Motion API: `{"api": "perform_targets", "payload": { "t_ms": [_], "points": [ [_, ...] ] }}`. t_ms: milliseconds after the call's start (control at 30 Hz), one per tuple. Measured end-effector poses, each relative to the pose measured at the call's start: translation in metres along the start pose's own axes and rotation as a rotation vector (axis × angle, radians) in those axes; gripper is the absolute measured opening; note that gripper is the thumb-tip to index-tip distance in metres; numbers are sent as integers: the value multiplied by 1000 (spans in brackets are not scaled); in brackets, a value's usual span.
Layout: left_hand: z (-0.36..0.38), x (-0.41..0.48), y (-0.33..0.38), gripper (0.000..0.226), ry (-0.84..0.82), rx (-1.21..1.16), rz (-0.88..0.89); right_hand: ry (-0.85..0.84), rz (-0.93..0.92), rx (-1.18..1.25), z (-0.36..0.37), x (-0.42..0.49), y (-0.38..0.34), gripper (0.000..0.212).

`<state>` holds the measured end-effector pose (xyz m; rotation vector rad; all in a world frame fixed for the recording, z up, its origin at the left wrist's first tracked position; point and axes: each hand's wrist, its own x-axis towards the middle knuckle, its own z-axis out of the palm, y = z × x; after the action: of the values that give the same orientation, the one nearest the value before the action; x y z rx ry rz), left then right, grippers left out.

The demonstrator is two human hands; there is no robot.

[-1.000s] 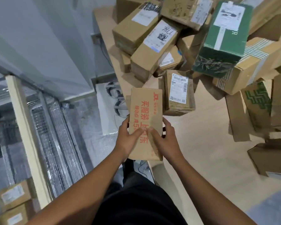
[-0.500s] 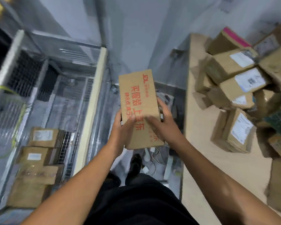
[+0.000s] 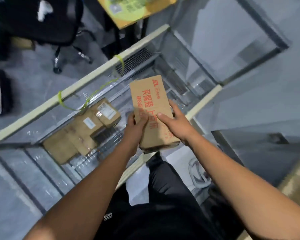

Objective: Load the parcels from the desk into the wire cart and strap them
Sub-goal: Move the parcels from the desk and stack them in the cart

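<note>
step: load | parcel [image 3: 151,108] clasped at its near end by my left hand [image 3: 135,126] and right hand [image 3: 177,126], thumbs on top, held over the wire cart [image 3: 87,79] | next: I'd lower it flat beside the loaded boxes [image 3: 87,129], not drop it — clear of the green strap [image 3: 60,99]

The light is dim and cool, a flat grey-blue with no hard shadows. The parcel [image 3: 151,101] in the middle is the sharpest thing, its red print readable. Toward the top, the chair [image 3: 42,23] and yellow board [image 3: 128,11] smear with motion blur. Plastic wrap [image 3: 42,163] on the cart [image 3: 87,78] walls throws small white glints. The cart's rails splay with wide-angle distortion. The dark clothing [image 3: 163,213] at the bottom loses all detail.
</note>
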<state>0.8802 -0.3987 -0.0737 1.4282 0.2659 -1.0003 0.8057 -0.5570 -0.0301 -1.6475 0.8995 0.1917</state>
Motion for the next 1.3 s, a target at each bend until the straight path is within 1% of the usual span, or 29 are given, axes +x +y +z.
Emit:
{"api": "perform_targets", "payload": {
  "t_ms": [100,200,267,333,400,433,467,533,600,667,733,800,833,900,933,1000,1033,1067,1100,1133,1167,1233,1300],
  "points": [
    [-11,51,-6,49,111,-78,-24,-136,29,-48,13,73,6,68],
    [-13,104,-21,51,228,-117,-56,-271,88,-54,23,147,25,73],
    [-12,141,-36,51,249,-114,-76,-331,95,-58,24,196,45,75],
    [-17,179,-53,45,307,-71,-95,-387,83,-88,27,241,65,74],
    [-29,225,-76,38,353,50,-70,-457,68,-118,30,291,94,66],
    [-37,248,-89,44,362,122,-54,-497,69,-148,32,314,111,63],
    [-48,270,-102,55,378,222,-38,-523,66,-174,37,337,127,63],
    [-75,309,-128,76,460,497,11,-524,47,-206,51,379,157,65],
    [-105,349,-154,88,550,741,85,-528,4,-235,69,418,189,60],
    [-129,388,-178,90,611,920,108,-548,-36,-256,88,454,222,55],
    [-143,424,-199,87,624,1075,75,-524,-90,-254,107,486,254,48],
    [-150,455,-217,86,617,1146,23,-432,-118,-257,130,512,280,45],
    [-150,467,-223,88,617,1160,-5,-391,-134,-247,140,523,290,49],
    [-144,484,-233,94,661,1170,-41,-359,-109,-252,160,538,310,65],
    [-139,488,-238,95,701,1167,-18,-352,-88,-277,169,540,318,70],
    [-126,491,-248,92,765,1160,83,-377,-68,-362,181,541,332,69],
    [-121,490,-251,90,775,1183,106,-401,-65,-412,186,540,336,79],
    [-119,490,-253,88,771,1226,84,-434,-57,-462,190,540,337,97],
    [-119,489,-254,87,763,1271,29,-470,-53,-495,193,541,336,101],
    [-120,489,-253,88,753,1300,-28,-490,-72,-513,195,542,333,96],
    [-122,489,-251,89,737,1307,-71,-506,-94,-546,196,546,328,86],
    [-125,489,-244,93,686,1284,-111,-537,-121,-657,193,554,316,85],
    [-128,484,-235,97,617,1274,-134,-565,-106,-715,185,556,303,84]
  ]
}}
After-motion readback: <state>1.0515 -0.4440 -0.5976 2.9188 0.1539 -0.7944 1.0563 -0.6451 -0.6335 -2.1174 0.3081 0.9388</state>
